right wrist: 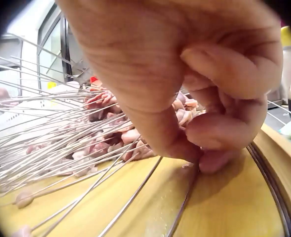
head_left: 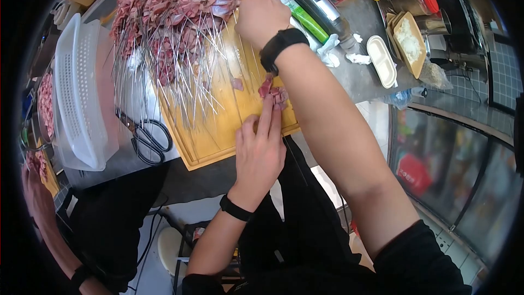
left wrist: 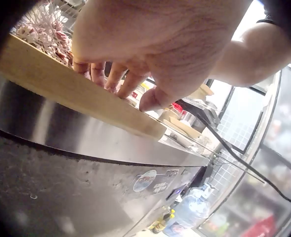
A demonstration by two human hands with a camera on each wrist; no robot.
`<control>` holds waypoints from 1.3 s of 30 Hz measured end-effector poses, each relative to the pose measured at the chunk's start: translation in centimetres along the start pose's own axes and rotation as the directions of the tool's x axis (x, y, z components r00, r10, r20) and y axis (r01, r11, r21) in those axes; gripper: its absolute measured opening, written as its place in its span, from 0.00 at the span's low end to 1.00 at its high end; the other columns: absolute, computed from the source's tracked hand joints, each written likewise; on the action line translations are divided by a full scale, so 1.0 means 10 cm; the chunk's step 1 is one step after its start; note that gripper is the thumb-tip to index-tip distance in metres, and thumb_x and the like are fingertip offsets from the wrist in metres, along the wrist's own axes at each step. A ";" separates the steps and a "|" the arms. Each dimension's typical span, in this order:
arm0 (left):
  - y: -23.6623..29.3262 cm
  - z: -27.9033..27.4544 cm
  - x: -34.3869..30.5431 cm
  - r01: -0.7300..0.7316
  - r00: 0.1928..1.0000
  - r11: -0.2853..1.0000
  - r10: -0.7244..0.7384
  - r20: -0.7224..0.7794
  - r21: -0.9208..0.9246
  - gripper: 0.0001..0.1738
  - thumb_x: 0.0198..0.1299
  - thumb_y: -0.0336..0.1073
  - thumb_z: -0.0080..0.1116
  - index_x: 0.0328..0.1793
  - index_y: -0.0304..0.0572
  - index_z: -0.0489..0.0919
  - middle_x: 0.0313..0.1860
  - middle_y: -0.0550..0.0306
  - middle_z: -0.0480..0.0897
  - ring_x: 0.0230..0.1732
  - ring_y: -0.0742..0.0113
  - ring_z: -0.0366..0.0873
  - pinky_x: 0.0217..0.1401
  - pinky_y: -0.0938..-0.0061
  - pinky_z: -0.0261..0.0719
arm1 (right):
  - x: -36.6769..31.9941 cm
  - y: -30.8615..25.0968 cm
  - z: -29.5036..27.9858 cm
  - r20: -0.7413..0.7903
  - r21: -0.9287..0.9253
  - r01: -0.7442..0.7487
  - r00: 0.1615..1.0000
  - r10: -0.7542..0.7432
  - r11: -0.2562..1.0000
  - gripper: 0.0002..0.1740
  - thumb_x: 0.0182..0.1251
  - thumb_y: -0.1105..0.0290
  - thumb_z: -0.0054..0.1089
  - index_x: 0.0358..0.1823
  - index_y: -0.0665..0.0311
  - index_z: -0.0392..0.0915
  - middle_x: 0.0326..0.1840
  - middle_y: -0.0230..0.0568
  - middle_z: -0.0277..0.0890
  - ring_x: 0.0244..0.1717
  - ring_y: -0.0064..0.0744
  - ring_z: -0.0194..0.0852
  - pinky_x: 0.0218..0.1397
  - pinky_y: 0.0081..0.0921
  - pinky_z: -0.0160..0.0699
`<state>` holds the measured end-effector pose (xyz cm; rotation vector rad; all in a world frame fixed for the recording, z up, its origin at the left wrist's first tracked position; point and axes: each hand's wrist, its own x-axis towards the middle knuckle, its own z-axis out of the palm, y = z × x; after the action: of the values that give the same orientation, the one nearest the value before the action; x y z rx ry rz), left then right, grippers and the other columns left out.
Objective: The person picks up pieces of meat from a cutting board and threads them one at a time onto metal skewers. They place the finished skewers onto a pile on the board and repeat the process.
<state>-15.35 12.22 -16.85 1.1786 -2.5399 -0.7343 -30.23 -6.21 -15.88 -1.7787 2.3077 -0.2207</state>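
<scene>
My left hand (head_left: 259,150) reaches over the near edge of the wooden board (head_left: 218,143), its extended fingertips resting on small pieces of raw meat (head_left: 279,96). The palm and fingers of this hand show from below in the left wrist view. Farther up the board, my right hand (head_left: 265,19) is curled, with thumb and fingertips pinching a thin metal skewer (right wrist: 182,207) low over the wood. Beside it lies a heap of skewered raw meat (head_left: 169,0), with many bare skewer ends (head_left: 202,84) fanned toward me. A loose meat scrap (head_left: 237,83) lies between the hands.
Left of the board are black-handled scissors (head_left: 150,139) and a white perforated basket (head_left: 76,93). Bottles (head_left: 322,13), a green packet (head_left: 307,22) and a white tray (head_left: 382,61) stand to the right. Another person's arm (head_left: 54,240) shows at far left.
</scene>
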 end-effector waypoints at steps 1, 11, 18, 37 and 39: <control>0.00 0.01 -0.01 0.001 1.000 1.000 -0.001 -0.005 0.008 0.36 0.52 0.26 0.62 0.72 0.30 0.73 0.81 0.49 0.64 0.59 0.48 0.70 0.64 0.57 0.71 | 0.02 0.00 0.00 0.007 0.005 -0.038 0.999 0.038 0.999 0.15 0.54 0.65 0.67 0.39 0.67 0.87 0.42 0.59 0.86 0.46 0.57 0.87 0.51 0.46 0.86; 0.04 0.08 -0.13 0.022 1.000 0.998 -0.022 0.007 0.051 0.37 0.52 0.28 0.64 0.73 0.30 0.72 0.81 0.49 0.64 0.58 0.48 0.69 0.65 0.57 0.69 | -0.06 0.19 -0.05 0.101 0.241 -0.195 0.979 0.175 0.951 0.21 0.54 0.58 0.67 0.39 0.71 0.87 0.41 0.64 0.86 0.46 0.61 0.86 0.53 0.43 0.86; 0.04 0.11 -0.17 0.032 0.999 0.999 -0.032 0.003 -0.040 0.38 0.57 0.32 0.66 0.75 0.28 0.69 0.80 0.42 0.63 0.67 0.45 0.68 0.70 0.55 0.66 | -0.34 0.27 -0.14 -0.411 0.517 0.181 0.910 0.057 0.837 0.13 0.59 0.64 0.67 0.33 0.68 0.80 0.24 0.44 0.83 0.27 0.31 0.85 0.33 0.28 0.81; -0.10 -0.04 0.26 -0.177 0.980 0.980 0.166 -0.112 -0.094 0.17 0.55 0.20 0.66 0.52 0.33 0.82 0.49 0.49 0.78 0.50 0.51 0.77 0.54 0.62 0.78 | -2.85 1.01 -0.01 0.169 0.915 -0.278 0.922 0.348 0.293 0.08 0.74 0.78 0.60 0.51 0.68 0.81 0.19 0.23 0.73 0.19 0.07 0.65 0.23 0.12 0.60; -0.09 -0.02 0.35 -0.179 0.980 0.981 0.171 -0.100 -0.078 0.15 0.55 0.20 0.67 0.49 0.33 0.82 0.47 0.49 0.77 0.49 0.51 0.77 0.53 0.62 0.78 | -2.96 1.03 0.04 0.179 0.902 -0.289 0.926 0.332 0.322 0.08 0.73 0.79 0.60 0.51 0.67 0.81 0.18 0.23 0.72 0.19 0.07 0.65 0.23 0.12 0.60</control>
<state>-16.95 8.96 -17.12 0.9249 -2.4689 -0.7210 -32.50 25.04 -16.46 -0.7016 1.7899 -1.2117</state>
